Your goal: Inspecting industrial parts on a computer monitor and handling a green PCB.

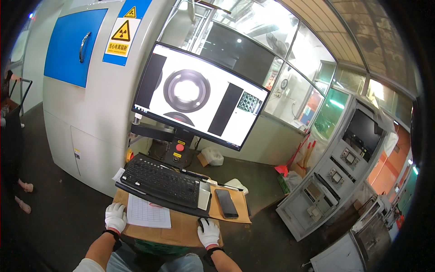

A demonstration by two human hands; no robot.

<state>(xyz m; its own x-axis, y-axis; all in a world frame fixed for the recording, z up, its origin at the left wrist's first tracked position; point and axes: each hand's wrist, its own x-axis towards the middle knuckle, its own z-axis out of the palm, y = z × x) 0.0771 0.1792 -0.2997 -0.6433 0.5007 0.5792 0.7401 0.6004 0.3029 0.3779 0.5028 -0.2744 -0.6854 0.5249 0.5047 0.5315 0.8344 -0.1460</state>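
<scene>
White-gloved hands at a cardboard-topped stand, below a lit monitor (201, 97) showing a dark ring.

Seen from nearby, the right hand (209, 233) grasps a black mouse (202, 222), mostly hidden by the glove, at the rt. side of the cardboard (181, 233), prob. b/c the tray (181, 207) fills the space above. The left hand (116, 217) grips nothing; it rests, fingers relaxed, on the cardboard's left edge beside a gridded sheet (147, 214), maybe for arm support or to keep the paper close. The black keyboard (158, 180) sits on the tilted tray, apart from both hands. A dark phone (226, 203) lies nr. the mouse, apparently w/in easy reach. A red button (180, 148) sits under the monitor, presumably for quick access.
</scene>
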